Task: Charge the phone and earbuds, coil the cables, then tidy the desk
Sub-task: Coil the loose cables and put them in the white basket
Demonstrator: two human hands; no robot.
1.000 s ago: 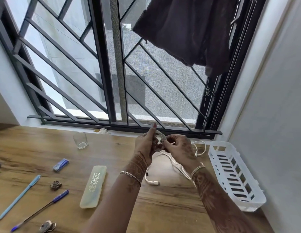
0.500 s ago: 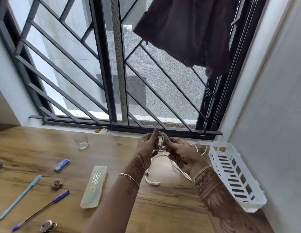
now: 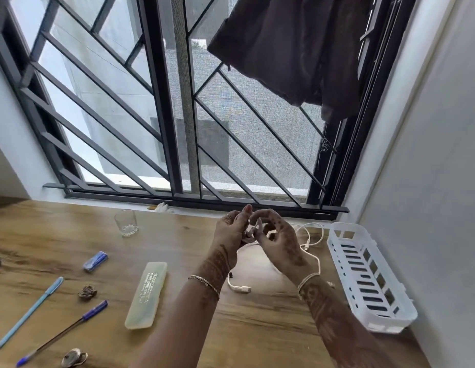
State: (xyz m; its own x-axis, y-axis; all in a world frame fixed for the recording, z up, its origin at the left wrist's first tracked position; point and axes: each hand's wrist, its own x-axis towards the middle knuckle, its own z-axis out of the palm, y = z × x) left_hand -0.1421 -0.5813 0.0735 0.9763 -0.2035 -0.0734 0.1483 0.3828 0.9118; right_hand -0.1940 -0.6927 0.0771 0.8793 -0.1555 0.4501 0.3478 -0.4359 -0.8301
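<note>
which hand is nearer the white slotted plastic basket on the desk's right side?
Right. The right hand is raised just left of the white slotted plastic basket, pinching a white cable. The left hand grips the same cable farther left, beyond the right hand.

A basket [image 3: 369, 277] was set at the right end of the desk [image 3: 257, 330], against the wall. A cable [image 3: 237, 286] was laid between it and a case [image 3: 147, 294]; two pens [image 3: 29, 312] were left further left, and a glass [image 3: 126, 223] behind, near the window [image 3: 178, 102].
</note>
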